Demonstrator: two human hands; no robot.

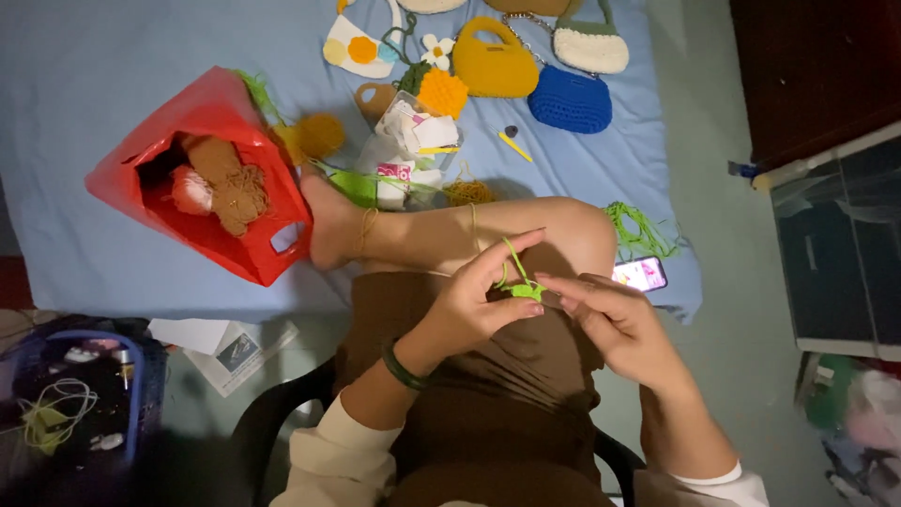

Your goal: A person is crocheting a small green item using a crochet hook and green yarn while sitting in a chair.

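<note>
Far left there's a dark basket with a blue rim (80, 340) full of odds and ends, then a glossy red plastic bag (202, 178) lying open on the pale blue bedsheet (84, 66) with brown yarn balls (230, 183) inside. Top middle is a row of little crocheted bags: a mustard-yellow crocheted handbag (495, 64) and a royal-blue crocheted pouch (570, 101).

Down in the lap, the left hand (474, 300) is curled mostly closed, thumb and fingers pinching a small bright green crocheted piece (524, 291), with a green yarn strand (511, 255) running up over the raised index finger. The right hand (610, 319) sits just right of it, fingers half-curled, tips touching the same piece; there might be a hook in there, but it's too dim to tell. So the piece lies right between both hands, left one has the firmer hold, and the strand runs up and away toward the knee. A lit-up phone (640, 273) lies just right of the knee.
</note>
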